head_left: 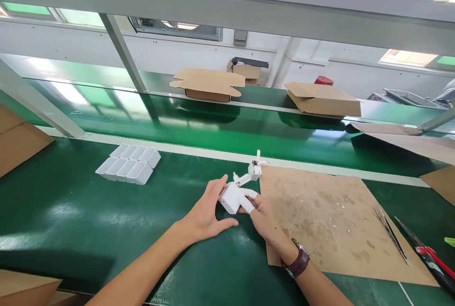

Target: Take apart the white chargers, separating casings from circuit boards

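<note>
A small white plastic box-shaped casing [231, 197] is tilted above the green work surface, near the middle of the view. My right hand [261, 213] grips its right side, with white covers over two of the fingers. My left hand [206, 211] is at the casing's left side, thumb stretched away from it and fingers apart; some of its fingertips are hidden behind the casing. Just beyond lies a white jointed piece [242, 180]. A second white casing [255, 169], open with small parts and wires inside, stands next to the cardboard sheet.
White casings [130, 164] sit in two rows at left. A stained cardboard sheet [313, 211] lies at right with tweezers [391, 235] on it and red-handled cutters [426, 251] beside it. Cardboard boxes [323, 97] rest on the shelf beyond a green belt [213, 128].
</note>
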Demonstrator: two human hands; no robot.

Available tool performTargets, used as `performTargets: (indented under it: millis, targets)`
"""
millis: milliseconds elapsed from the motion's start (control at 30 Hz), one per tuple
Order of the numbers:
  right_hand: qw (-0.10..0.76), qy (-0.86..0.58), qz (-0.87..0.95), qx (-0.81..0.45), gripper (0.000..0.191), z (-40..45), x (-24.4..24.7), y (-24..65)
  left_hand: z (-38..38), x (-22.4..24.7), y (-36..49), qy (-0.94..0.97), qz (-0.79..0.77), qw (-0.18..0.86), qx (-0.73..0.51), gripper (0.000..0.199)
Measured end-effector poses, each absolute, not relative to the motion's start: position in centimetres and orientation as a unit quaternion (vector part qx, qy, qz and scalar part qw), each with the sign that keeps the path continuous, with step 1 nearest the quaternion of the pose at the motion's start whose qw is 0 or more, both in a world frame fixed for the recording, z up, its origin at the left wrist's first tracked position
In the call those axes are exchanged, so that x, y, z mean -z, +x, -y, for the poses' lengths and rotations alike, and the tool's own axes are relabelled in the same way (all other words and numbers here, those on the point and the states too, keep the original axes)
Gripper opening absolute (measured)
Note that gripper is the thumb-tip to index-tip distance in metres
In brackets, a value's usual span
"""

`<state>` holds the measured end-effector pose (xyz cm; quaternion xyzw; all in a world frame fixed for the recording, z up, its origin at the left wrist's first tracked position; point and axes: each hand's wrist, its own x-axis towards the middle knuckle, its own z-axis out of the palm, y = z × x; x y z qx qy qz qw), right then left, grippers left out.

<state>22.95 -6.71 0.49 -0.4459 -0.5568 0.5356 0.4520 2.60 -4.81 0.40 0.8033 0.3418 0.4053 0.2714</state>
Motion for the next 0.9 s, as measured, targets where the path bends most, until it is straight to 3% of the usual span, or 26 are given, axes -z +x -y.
performTargets:
  millis: [133, 467, 767, 900]
  targets:
    - [0.426, -0.435, 0.457, -0.649, 0.047, 7.2, -0.9, 22.3, 5.3, -0.6, 3.3, 0.811, -0.296, 0.213, -0.457, 0.092]
    - [0.409, -0.428, 0.423, -0.686, 0.055, 7.2, -1.3, 21.8, 5.4, -0.6, 3.4, 0.815, -0.284, 0.170, -0.475, 0.086]
    - [0.447, -0.472, 0.498, -0.574, 0.052, 7.3, -2.4, 22.1, 4.4, -0.8, 2.5, 0.807, -0.357, 0.114, -0.457, 0.082]
    - [0.486, -0.463, 0.527, -0.521, 0.045, 6.8, -2.8, 22.8, 3.5, 0.3, 1.6, 0.784, -0.444, 0.175, -0.397, 0.080]
